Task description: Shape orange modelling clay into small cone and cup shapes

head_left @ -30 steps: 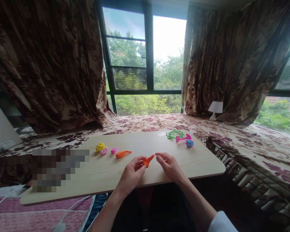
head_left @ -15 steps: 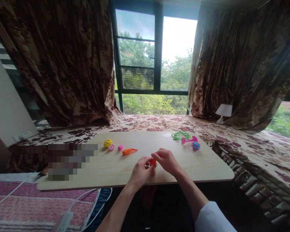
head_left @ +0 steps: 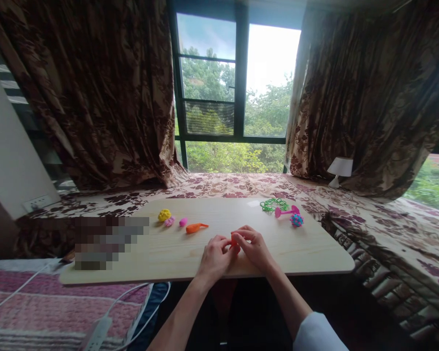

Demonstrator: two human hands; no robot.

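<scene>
My left hand (head_left: 215, 257) and my right hand (head_left: 253, 246) meet over the near middle of a light wooden table (head_left: 307, 253). Both pinch a small orange piece (head_left: 234, 240), mostly hidden between the fingers. A second orange piece (head_left: 194, 227) lies on the table to the left. Beyond it sit a small pink piece (head_left: 183, 222), a pink lump (head_left: 169, 222) and a yellow lump (head_left: 164, 215) in a row.
At the far right of the table lie a green coil (head_left: 274, 204), a pink stemmed toy (head_left: 285, 212) and a blue spiky ball (head_left: 296, 220). A blurred patch covers the table's left part. A white lamp (head_left: 338, 169) stands on the sill. A power strip (head_left: 98, 332) lies below left.
The hands have closed together on the orange piece, which was long and pointed in my left hand a second ago and now shows only as a small bit. The view shifted left.
</scene>
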